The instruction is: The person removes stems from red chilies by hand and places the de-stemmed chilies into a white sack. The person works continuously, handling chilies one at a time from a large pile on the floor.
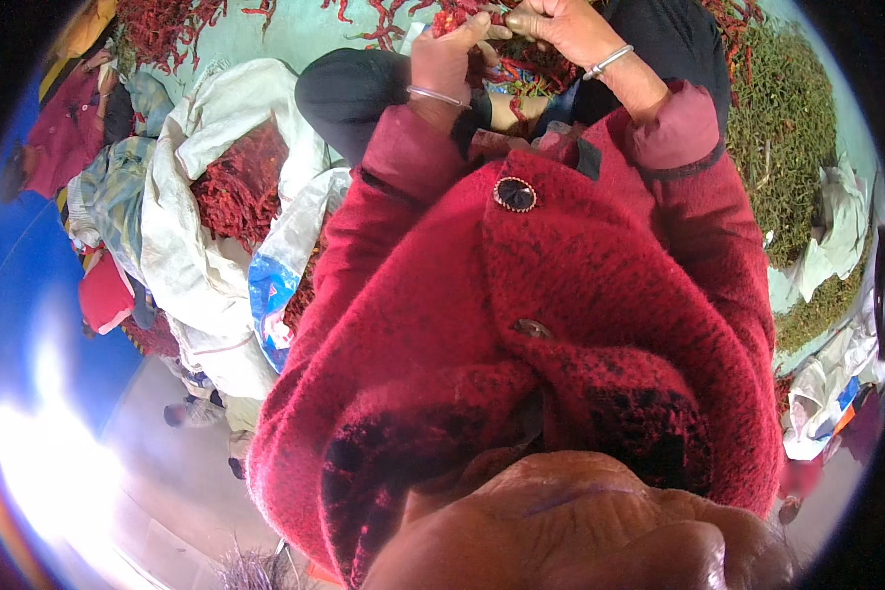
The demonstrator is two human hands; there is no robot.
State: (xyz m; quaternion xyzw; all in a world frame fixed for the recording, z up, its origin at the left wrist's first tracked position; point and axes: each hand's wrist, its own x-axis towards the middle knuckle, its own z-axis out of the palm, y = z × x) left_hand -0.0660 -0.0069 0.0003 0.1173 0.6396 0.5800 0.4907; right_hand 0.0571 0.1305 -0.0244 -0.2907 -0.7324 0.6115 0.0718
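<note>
At the top centre, my left hand (450,60) is closed around several red chilli peppers (448,22), with some red showing above the thumb. Close to its right, my right hand (560,31) has thumb and finger pinched at the end of a red chilli; the stem is too small to make out. Both wrists wear a silver-coloured bangle. Under the hands, more red chillies (538,65) lie between my folded legs, partly hidden by the hands.
An open white woven sack (214,295) of red chillies (243,184) stands left, beside a second, printed sack (273,295). Loose red chillies (166,29) lie on the pale green floor. A heap of green stems (782,140) is at right. Another person (63,144) sits far left.
</note>
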